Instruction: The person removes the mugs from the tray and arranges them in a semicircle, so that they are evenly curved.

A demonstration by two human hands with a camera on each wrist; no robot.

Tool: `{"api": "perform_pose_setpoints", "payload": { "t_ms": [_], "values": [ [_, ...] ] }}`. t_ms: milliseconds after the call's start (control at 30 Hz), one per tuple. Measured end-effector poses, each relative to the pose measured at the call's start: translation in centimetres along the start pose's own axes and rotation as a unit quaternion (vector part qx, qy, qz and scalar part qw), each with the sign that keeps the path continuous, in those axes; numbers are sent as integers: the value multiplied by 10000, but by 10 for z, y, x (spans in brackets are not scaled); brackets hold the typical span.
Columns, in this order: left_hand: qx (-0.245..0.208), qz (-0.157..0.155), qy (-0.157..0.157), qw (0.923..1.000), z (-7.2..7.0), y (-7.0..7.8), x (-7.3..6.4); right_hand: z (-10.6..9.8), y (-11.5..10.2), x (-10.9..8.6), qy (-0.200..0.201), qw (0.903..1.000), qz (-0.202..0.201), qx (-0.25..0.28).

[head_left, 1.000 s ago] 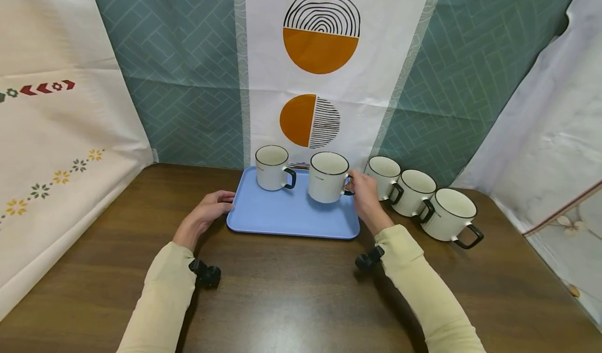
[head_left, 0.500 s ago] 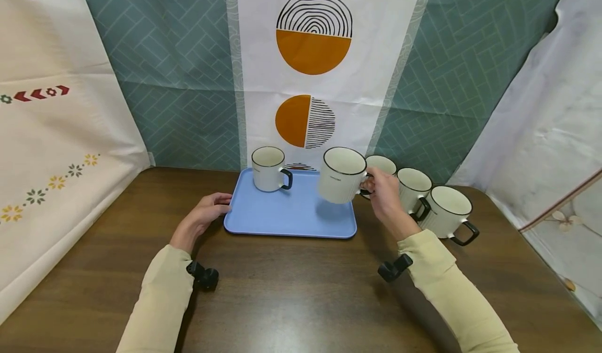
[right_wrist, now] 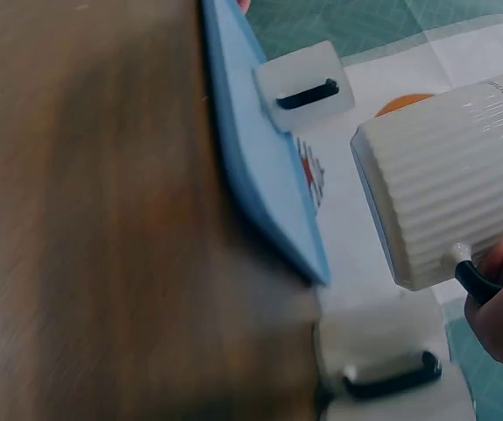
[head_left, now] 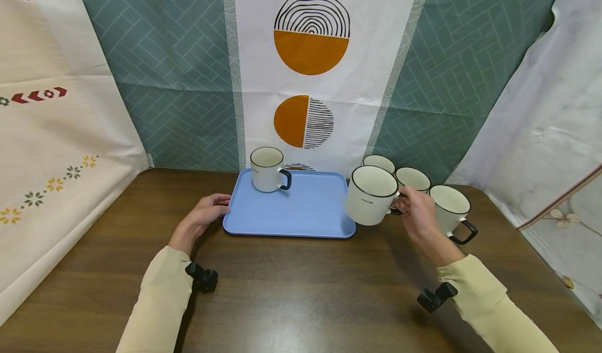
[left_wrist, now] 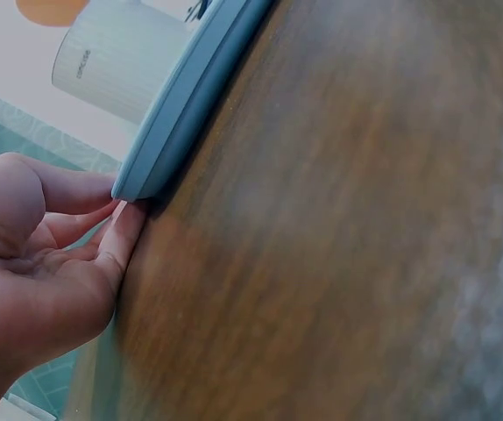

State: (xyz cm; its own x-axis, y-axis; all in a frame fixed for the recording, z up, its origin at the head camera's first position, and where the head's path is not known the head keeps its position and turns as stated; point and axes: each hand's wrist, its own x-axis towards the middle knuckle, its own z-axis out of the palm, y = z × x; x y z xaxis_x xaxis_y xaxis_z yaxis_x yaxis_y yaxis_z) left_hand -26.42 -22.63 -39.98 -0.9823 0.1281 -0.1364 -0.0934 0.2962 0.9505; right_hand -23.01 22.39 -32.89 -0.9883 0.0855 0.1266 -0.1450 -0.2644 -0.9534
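My right hand (head_left: 417, 214) grips the black handle of a white ribbed mug (head_left: 369, 199) with a dark rim. The mug is raised over the right edge of a blue tray (head_left: 301, 214); in the right wrist view its ribbed side (right_wrist: 449, 184) shows well above the table. At the tray's left edge, my left hand (head_left: 207, 212) pinches the rim, thumb on top and fingers below, as the left wrist view shows of the hand (left_wrist: 50, 254). Another white mug (head_left: 266, 173) stands upright at the tray's back left, its handle facing right.
Right of the tray, three more white mugs stand in a slanting row: a back mug (head_left: 379, 162), a middle mug (head_left: 414, 178) and a front mug (head_left: 449, 207). The held mug and right hand partly cover them. A patterned cloth (head_left: 188, 107) hangs behind the brown table (head_left: 282, 290).
My right hand has carried its mug from above the tray's middle right, first up, then rightward and nearer to me. The left hand stays at the tray's edge.
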Motion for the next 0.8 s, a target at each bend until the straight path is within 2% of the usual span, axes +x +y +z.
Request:
{"api": "perform_pose_setpoints", "payload": {
  "t_ms": [200,400,567,800],
  "values": [
    [-25,-92,9,10000,0,-1,1,-31,0,-14,-61,9997,101,-231],
    [-53,-102,-30,9999,1,-2,1,-63,2,-28,-143,9998,73,90],
    [-96,-92,-50,9999,2,-1,1,-86,-2,-39,-112,9992,284,241],
    [-48,-141,-42,9999,2,-1,2,-112,-4,-47,-418,9984,70,380]
  ]
}}
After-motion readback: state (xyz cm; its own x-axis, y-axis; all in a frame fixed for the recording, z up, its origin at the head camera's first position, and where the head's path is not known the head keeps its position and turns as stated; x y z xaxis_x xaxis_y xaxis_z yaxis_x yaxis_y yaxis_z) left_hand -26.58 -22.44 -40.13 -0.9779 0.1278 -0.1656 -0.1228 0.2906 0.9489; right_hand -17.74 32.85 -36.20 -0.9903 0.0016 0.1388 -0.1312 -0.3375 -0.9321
